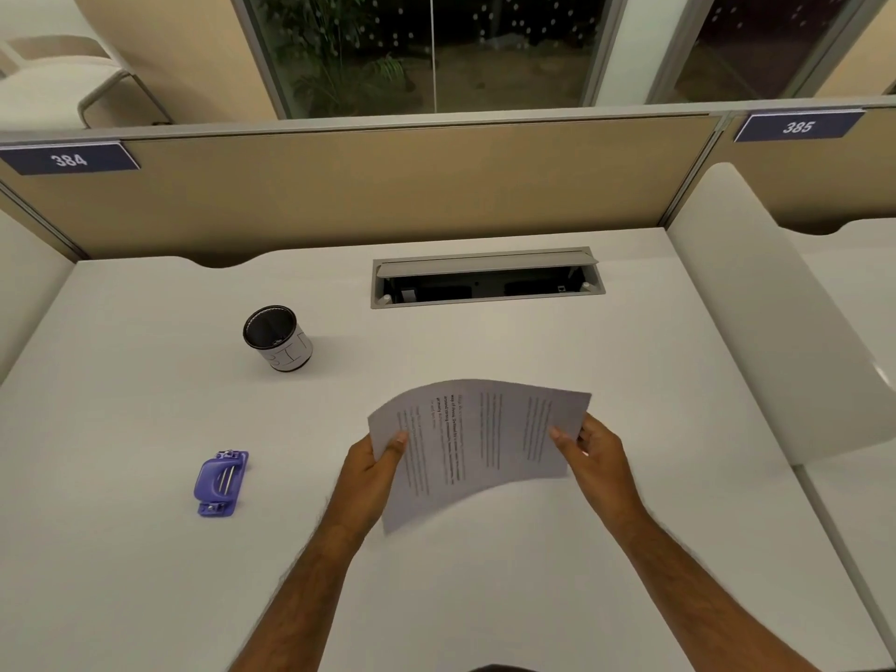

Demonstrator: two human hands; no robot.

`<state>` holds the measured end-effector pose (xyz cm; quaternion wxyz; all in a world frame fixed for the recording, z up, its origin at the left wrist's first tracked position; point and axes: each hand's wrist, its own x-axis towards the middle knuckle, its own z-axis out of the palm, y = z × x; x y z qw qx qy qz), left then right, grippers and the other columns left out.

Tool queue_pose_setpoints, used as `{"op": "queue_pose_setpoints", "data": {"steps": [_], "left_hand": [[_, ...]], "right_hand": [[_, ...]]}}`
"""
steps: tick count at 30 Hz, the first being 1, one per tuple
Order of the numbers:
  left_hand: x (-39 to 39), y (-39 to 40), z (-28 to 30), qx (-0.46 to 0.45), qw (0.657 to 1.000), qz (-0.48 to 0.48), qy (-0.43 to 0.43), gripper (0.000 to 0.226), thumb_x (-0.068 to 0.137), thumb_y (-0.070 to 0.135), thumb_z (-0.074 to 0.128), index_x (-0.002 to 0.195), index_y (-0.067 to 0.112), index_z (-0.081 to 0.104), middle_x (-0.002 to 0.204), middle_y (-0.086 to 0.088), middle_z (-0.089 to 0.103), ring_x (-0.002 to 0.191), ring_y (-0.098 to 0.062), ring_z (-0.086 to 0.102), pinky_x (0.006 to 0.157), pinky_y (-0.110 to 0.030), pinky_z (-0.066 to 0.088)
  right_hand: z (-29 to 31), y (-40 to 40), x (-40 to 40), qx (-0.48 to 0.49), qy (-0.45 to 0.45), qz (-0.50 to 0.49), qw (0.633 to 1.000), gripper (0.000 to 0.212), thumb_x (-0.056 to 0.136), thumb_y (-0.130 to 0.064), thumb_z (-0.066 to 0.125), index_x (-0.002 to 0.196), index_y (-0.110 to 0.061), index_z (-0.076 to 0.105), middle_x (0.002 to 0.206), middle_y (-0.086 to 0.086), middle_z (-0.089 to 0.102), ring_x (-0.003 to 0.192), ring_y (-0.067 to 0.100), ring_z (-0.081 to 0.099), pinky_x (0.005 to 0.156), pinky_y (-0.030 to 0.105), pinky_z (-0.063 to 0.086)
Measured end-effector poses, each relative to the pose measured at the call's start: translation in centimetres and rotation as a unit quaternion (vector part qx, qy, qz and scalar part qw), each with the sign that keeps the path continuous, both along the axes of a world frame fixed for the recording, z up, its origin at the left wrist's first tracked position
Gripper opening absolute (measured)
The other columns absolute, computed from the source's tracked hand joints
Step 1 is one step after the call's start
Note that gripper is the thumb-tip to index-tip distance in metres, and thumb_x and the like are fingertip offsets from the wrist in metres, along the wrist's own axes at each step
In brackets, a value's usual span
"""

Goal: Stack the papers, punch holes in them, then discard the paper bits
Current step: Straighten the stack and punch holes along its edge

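I hold a stack of printed papers (pixel 477 443) above the middle of the white desk (pixel 145 574), bowed upward. My left hand (pixel 371 472) grips its left edge, thumb on top. Gripping the right edge is my right hand (pixel 594 453). A purple hole punch (pixel 220 482) lies on the desk to the left of my left hand, apart from it. A small round bin (pixel 277 337) with a black inside and a white label stands farther back on the left.
An open cable tray (pixel 487 278) is set into the desk at the back. A tan partition (pixel 388 186) closes the far side, and a white divider (pixel 756 308) borders the right.
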<state>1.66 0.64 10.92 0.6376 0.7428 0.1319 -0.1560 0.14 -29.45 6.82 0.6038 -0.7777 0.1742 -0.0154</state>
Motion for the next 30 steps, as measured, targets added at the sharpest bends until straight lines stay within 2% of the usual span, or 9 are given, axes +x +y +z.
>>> {"op": "queue_pose_setpoints", "data": {"steps": [4, 7, 12, 16, 18, 21, 25, 28, 30], "left_hand": [[-0.1, 0.7, -0.3, -0.029, 0.999, 0.026, 0.011, 0.021, 0.103, 0.040, 0.055, 0.117, 0.032, 0.069, 0.105, 0.007, 0.079, 0.092, -0.014, 0.077, 0.070, -0.028, 0.062], [-0.3, 1.0, -0.7, -0.057, 0.997, 0.046, 0.019, 0.026, 0.103, 0.039, 0.056, 0.124, 0.029, 0.068, 0.110, 0.004, 0.079, 0.097, -0.018, 0.077, 0.079, -0.037, 0.064], [-0.8, 0.8, -0.9, -0.138, 0.985, 0.100, 0.038, 0.027, 0.102, 0.032, 0.059, 0.128, 0.027, 0.065, 0.114, -0.001, 0.078, 0.102, -0.025, 0.076, 0.080, -0.040, 0.062], [-1.3, 0.2, -1.2, -0.259, 0.953, 0.148, 0.052, 0.035, 0.102, 0.026, 0.060, 0.136, 0.023, 0.061, 0.124, -0.005, 0.075, 0.110, -0.023, 0.073, 0.081, -0.036, 0.063], [-1.7, -0.4, -1.6, -0.297, 0.937, 0.173, 0.065, 0.035, 0.103, 0.025, 0.059, 0.137, 0.021, 0.062, 0.127, -0.006, 0.074, 0.112, -0.022, 0.072, 0.081, -0.034, 0.062], [-2.5, -1.4, -2.6, -0.335, 0.917, 0.198, 0.087, 0.034, 0.104, 0.024, 0.056, 0.138, 0.017, 0.061, 0.130, -0.010, 0.072, 0.117, -0.025, 0.070, 0.087, -0.038, 0.062], [-3.9, -2.6, -4.0, -0.374, 0.888, 0.240, 0.121, 0.032, 0.105, 0.018, 0.054, 0.136, 0.014, 0.061, 0.129, -0.014, 0.072, 0.115, -0.029, 0.071, 0.086, -0.042, 0.063], [-5.1, -3.0, -4.8, -0.381, 0.881, 0.246, 0.138, 0.034, 0.104, 0.016, 0.055, 0.138, 0.012, 0.059, 0.128, -0.015, 0.072, 0.115, -0.030, 0.071, 0.085, -0.043, 0.063], [-5.7, -2.9, -5.3, -0.379, 0.879, 0.248, 0.150, 0.036, 0.103, 0.014, 0.057, 0.138, 0.011, 0.059, 0.128, -0.015, 0.072, 0.113, -0.030, 0.072, 0.082, -0.040, 0.063]], "right_hand": [[0.5, -1.3, 0.9, -0.019, 0.018, 0.002, 1.000, 0.008, 0.092, -0.016, 0.073, 0.100, -0.016, 0.071, 0.099, -0.002, 0.077, 0.093, 0.017, 0.072, 0.082, 0.026, 0.057], [0.6, -1.9, 0.7, -0.002, 0.035, -0.009, 0.999, 0.004, 0.091, -0.022, 0.074, 0.094, -0.020, 0.073, 0.092, -0.006, 0.077, 0.090, 0.013, 0.073, 0.075, 0.017, 0.054], [-0.4, -1.6, -0.5, -0.007, 0.075, -0.073, 0.994, 0.014, 0.092, -0.032, 0.073, 0.099, -0.020, 0.072, 0.102, -0.004, 0.075, 0.094, 0.017, 0.070, 0.076, 0.026, 0.053], [-1.5, 0.7, -1.7, 0.135, 0.207, -0.064, 0.967, 0.041, 0.097, -0.044, 0.062, 0.101, -0.004, 0.070, 0.098, 0.017, 0.075, 0.072, 0.023, 0.071, 0.063, 0.034, 0.058], [-1.9, 2.2, -2.4, 0.233, 0.267, -0.010, 0.935, 0.056, 0.098, -0.054, 0.053, 0.110, -0.002, 0.069, 0.102, 0.018, 0.077, 0.082, 0.030, 0.075, 0.067, 0.038, 0.060], [-2.5, 4.2, -3.1, 0.341, 0.260, 0.027, 0.903, 0.061, 0.098, -0.060, 0.048, 0.121, -0.008, 0.070, 0.116, 0.018, 0.074, 0.107, 0.033, 0.072, 0.085, 0.041, 0.059], [-2.6, 6.5, -3.4, 0.420, 0.232, 0.005, 0.877, 0.040, 0.101, -0.042, 0.057, 0.131, -0.017, 0.066, 0.127, 0.012, 0.071, 0.116, 0.029, 0.069, 0.086, 0.038, 0.059], [-3.2, 7.1, -3.3, 0.400, 0.216, -0.002, 0.891, 0.034, 0.103, -0.026, 0.057, 0.134, -0.013, 0.062, 0.128, 0.011, 0.071, 0.117, 0.030, 0.068, 0.085, 0.040, 0.060], [-3.6, 7.2, -3.1, 0.360, 0.214, -0.004, 0.908, 0.030, 0.104, -0.017, 0.055, 0.133, -0.012, 0.062, 0.125, 0.010, 0.073, 0.117, 0.032, 0.068, 0.093, 0.047, 0.058]]}}
